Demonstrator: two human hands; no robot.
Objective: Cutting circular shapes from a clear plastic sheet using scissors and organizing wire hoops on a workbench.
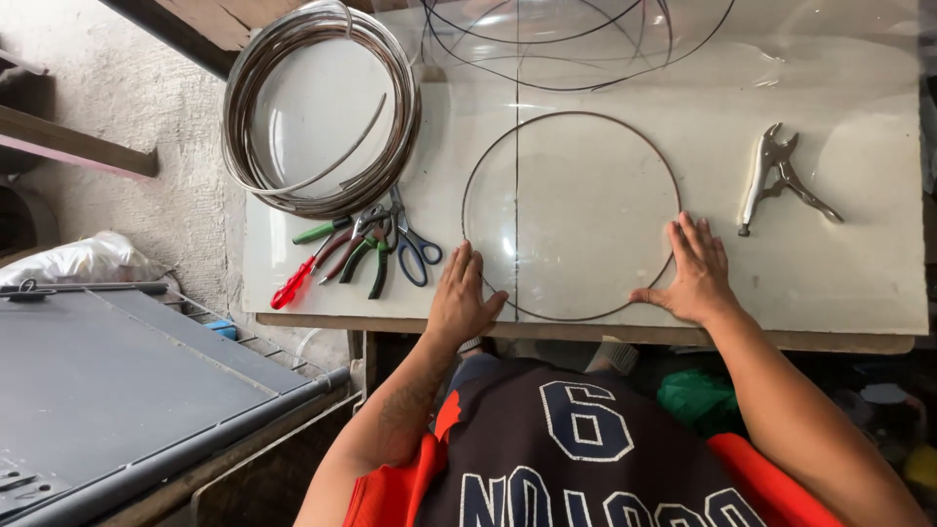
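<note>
A thin dark wire ring lies flat on the white tabletop, right in front of me. My left hand rests palm down on the ring's lower left edge, fingers spread. My right hand presses flat on the ring's lower right edge, thumb pointing inward. Neither hand grips anything. A straight dark line crosses the ring from top to bottom, left of its centre.
A big coil of grey wire lies at the table's back left. Pliers with red and green handles and blue-handled scissors sit beside my left hand. Locking pliers lie at the right. Loose dark wire loops lie at the back.
</note>
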